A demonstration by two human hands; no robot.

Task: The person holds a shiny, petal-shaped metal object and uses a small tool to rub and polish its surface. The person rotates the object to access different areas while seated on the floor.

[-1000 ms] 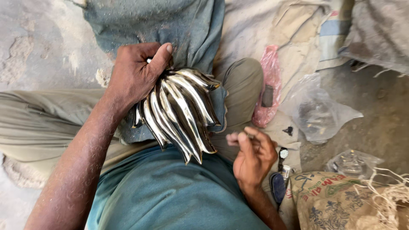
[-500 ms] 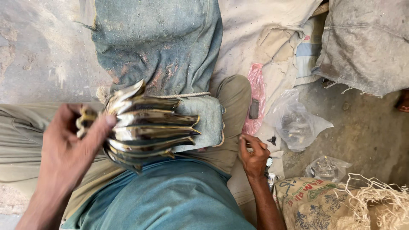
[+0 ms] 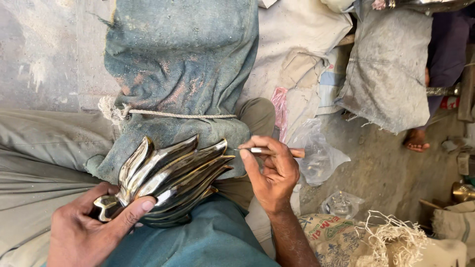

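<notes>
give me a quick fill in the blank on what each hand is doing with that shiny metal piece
1. The left hand grips the shiny metal piece at its ____ end.
2. The right hand holds a thin ____ with its tip toward the piece.
3. The piece rests against a dusty blue cloth tied with a ____.

Missing words: lower; tool; rope

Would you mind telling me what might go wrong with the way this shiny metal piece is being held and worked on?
The left hand grips only the base of the polished metal wing piece, so it might slip or twist on the cloth-wrapped pad. The thin pointed tool in the right hand sits near the blade tips; a slip could scratch the finish or nick a finger.
</notes>
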